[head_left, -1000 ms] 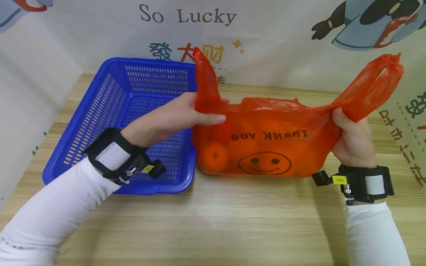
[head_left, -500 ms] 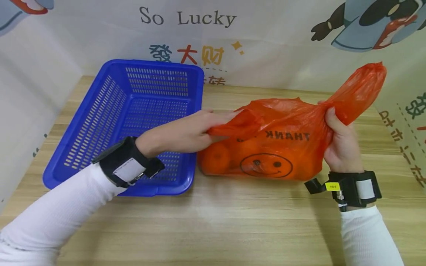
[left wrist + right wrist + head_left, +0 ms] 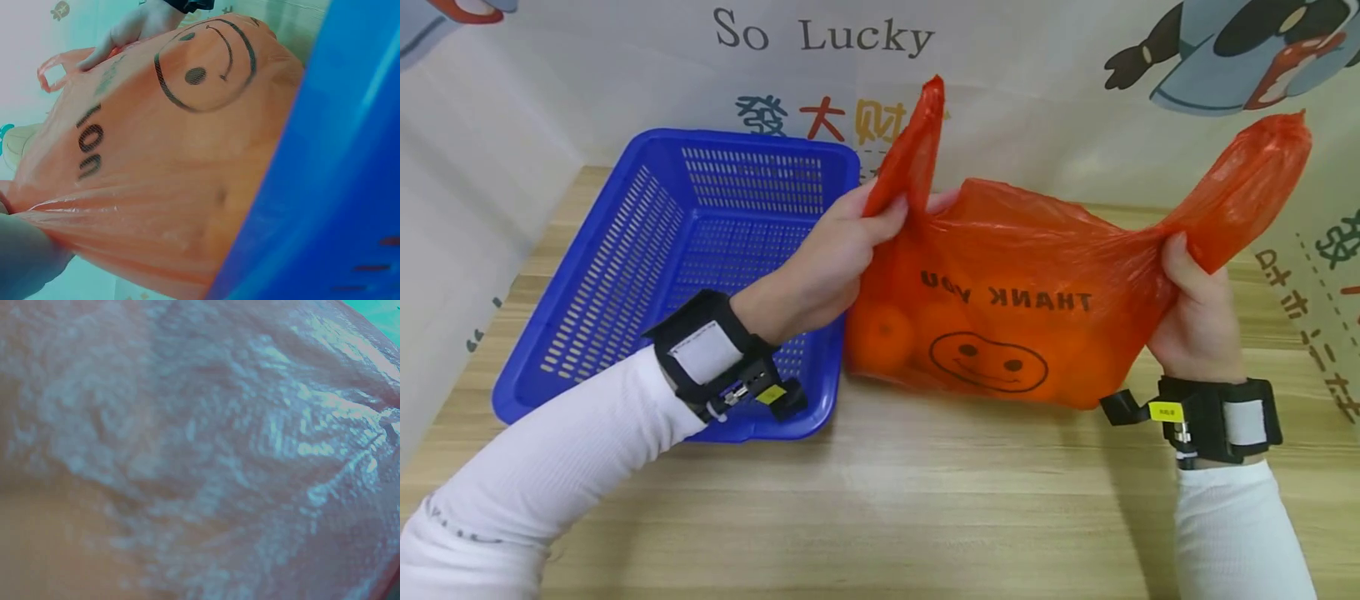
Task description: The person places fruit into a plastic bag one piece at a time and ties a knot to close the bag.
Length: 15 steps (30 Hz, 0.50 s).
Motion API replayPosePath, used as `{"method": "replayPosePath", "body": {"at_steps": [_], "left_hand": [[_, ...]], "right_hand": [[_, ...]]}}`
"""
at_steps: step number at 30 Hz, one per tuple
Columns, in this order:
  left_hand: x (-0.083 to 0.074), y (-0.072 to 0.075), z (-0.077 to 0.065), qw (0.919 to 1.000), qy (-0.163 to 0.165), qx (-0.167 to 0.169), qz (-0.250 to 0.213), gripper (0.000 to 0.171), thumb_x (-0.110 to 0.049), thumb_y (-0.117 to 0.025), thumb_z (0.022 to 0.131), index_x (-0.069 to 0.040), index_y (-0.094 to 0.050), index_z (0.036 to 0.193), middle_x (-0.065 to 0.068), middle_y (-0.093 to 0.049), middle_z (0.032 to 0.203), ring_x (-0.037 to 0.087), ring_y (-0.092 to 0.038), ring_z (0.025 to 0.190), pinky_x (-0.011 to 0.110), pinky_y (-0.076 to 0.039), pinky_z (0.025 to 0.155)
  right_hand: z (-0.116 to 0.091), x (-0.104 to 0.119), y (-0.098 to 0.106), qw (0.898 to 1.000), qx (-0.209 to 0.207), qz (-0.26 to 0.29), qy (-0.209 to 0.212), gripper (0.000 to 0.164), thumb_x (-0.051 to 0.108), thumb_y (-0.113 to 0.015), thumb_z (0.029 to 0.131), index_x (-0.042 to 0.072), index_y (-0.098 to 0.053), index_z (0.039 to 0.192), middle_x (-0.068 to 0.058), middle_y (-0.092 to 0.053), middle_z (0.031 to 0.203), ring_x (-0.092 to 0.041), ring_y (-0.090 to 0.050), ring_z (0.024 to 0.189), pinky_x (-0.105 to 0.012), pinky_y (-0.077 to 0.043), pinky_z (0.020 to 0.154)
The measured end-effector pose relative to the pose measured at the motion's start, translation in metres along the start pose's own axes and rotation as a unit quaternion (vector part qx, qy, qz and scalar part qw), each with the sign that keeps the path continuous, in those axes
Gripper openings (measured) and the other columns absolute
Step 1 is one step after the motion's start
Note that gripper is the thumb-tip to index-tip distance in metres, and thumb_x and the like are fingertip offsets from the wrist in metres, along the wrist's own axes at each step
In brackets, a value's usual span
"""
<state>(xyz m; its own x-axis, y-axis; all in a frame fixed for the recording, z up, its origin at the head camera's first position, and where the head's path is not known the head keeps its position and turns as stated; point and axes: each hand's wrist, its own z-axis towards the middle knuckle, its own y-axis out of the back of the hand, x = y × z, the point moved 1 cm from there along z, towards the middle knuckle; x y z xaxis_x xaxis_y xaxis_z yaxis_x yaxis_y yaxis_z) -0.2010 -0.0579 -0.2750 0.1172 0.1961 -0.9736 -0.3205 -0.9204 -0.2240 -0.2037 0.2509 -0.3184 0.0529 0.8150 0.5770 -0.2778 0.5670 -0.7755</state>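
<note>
A red plastic bag [image 3: 1000, 250] with mirrored "THANK YOU" lettering and a smiley face stands between both hands in the head view. Round oranges [image 3: 883, 333] show through its lower left part. My left hand [image 3: 820, 267] pinches the base of the bag's left handle between thumb and fingers, and that handle points upward. At the other side my right hand [image 3: 1198, 308] grips the gathered right handle, which leans up and to the right. In the left wrist view the bag [image 3: 156, 169] is stretched taut from the left fingers. The bag's surface [image 3: 219, 450] fills the right wrist view, blurred.
A blue plastic basket [image 3: 561, 292] with slotted walls stands left of the bag, its right rim close beside it. My left forearm crosses over its front right corner. Behind the wooden table [image 3: 880, 500] rises a printed white backdrop [image 3: 1015, 50].
The left hand first folds the left handle down over the bag, then raises it upright, further right than before. The right hand shifts left, then back right. The bag's upper edge now stands higher.
</note>
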Motion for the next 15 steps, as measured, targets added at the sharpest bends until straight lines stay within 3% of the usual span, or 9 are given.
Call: {"method": "replayPosePath", "body": {"at_steps": [5, 10, 12, 15], "left_hand": [[0.0, 0.002, 0.0, 0.9993, 0.001, -0.033, -0.019, 0.04, -0.014, -0.039, 0.105, -0.019, -0.036, 0.145, 0.008, -0.06, 0.138, 0.017, -0.048, 0.128, 0.038, -0.024, 0.117], [0.001, 0.002, 0.003, 0.9986, -0.016, -0.041, -0.03, 0.029, -0.013, -0.041, 0.104, -0.014, -0.036, 0.133, -0.004, -0.073, 0.094, 0.023, -0.06, 0.125, 0.036, -0.026, 0.117], [0.002, 0.0, 0.004, 0.9981, -0.015, -0.04, -0.045, 0.026, -0.012, -0.041, 0.104, -0.012, -0.041, 0.13, -0.004, -0.072, 0.081, 0.027, -0.063, 0.122, 0.037, -0.027, 0.117], [0.001, -0.005, 0.005, 0.9968, -0.001, -0.035, -0.072, 0.02, -0.01, -0.042, 0.104, -0.008, -0.051, 0.122, -0.003, -0.068, 0.074, 0.024, -0.067, 0.114, 0.037, -0.03, 0.115]], "right_hand": [[0.002, 0.002, -0.002, 0.998, 0.005, -0.055, -0.019, 0.036, 0.001, -0.064, 0.091, 0.002, -0.046, 0.122, -0.02, -0.068, 0.107, -0.033, -0.068, 0.098, -0.038, -0.056, 0.088], [0.003, 0.01, -0.006, 0.996, 0.054, -0.06, -0.029, 0.037, -0.002, -0.063, 0.091, 0.001, -0.044, 0.123, -0.019, -0.065, 0.102, -0.032, -0.067, 0.094, -0.038, -0.055, 0.086], [0.006, 0.013, -0.01, 0.993, 0.077, -0.075, -0.039, 0.029, -0.002, -0.062, 0.092, -0.002, -0.049, 0.117, -0.02, -0.068, 0.102, -0.034, -0.068, 0.098, -0.04, -0.055, 0.089], [0.01, 0.009, -0.019, 0.987, 0.106, -0.11, -0.047, 0.013, -0.001, -0.058, 0.094, -0.003, -0.054, 0.106, -0.023, -0.072, 0.104, -0.037, -0.069, 0.106, -0.043, -0.054, 0.094]]}}
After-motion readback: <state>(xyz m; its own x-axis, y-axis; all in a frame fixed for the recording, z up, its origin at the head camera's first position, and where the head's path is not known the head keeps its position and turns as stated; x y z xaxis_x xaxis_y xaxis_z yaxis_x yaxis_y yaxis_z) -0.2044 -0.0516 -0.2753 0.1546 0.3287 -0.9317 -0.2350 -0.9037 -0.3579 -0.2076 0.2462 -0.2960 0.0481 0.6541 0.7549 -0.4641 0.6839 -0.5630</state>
